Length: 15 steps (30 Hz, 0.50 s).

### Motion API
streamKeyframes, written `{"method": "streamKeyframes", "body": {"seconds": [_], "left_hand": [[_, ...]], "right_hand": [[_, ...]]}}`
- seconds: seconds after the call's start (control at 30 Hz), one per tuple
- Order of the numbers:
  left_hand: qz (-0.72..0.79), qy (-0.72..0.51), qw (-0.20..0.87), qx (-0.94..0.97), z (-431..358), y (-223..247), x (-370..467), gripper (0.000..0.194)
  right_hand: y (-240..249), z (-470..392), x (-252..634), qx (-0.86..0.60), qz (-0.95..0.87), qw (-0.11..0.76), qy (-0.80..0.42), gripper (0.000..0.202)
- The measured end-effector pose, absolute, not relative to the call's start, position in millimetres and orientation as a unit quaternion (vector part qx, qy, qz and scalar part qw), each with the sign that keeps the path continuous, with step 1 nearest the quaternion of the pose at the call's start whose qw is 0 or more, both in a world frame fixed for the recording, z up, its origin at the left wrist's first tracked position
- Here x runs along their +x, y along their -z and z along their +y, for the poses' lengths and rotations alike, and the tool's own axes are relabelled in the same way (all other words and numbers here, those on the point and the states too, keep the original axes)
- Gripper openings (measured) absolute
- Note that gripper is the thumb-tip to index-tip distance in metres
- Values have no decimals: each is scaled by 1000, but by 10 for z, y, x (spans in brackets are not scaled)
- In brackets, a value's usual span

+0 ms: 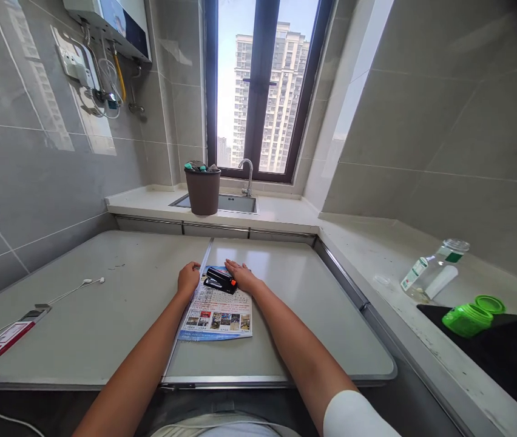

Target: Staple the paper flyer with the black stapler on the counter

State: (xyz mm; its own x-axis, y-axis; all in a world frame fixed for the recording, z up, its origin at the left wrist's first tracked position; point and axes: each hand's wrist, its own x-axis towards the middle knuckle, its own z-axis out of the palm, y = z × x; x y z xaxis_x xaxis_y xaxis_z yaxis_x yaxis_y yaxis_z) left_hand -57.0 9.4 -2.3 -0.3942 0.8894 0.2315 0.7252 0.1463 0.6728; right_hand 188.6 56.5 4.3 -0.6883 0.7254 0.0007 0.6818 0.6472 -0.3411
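Note:
A printed leaflet (pixel 219 308) with text, small photos and blue edges lies on the folding table in front of me. On its upper part rests a black stapler (pixel 221 281) with an orange spot at its right end. My left hand (pixel 188 279) is at the leaflet's left edge, fingers curled in and closed on that edge; the fingertips are partly hidden. Across the leaflet's upper right corner, my right hand (pixel 242 277) lies flat with its fingers stretched out, close beside the stapler.
White earphones (pixel 94 281) and a red-and-white power strip (pixel 8 337) with a cable lie on the left. Behind the table, a brown bin (pixel 202 191) stands by the sink (pixel 238 204). A glass bottle (pixel 435 271) and an open green container (pixel 468 318) occupy the right counter.

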Motion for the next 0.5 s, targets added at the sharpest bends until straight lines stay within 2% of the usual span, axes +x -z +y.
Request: {"method": "streamKeyframes", "body": {"seconds": [0.5], "left_hand": [[737,-317,60,594,91,71,-421,31]], "right_hand": [[50,436,2524,-368,-910,99,-165,69]]}}
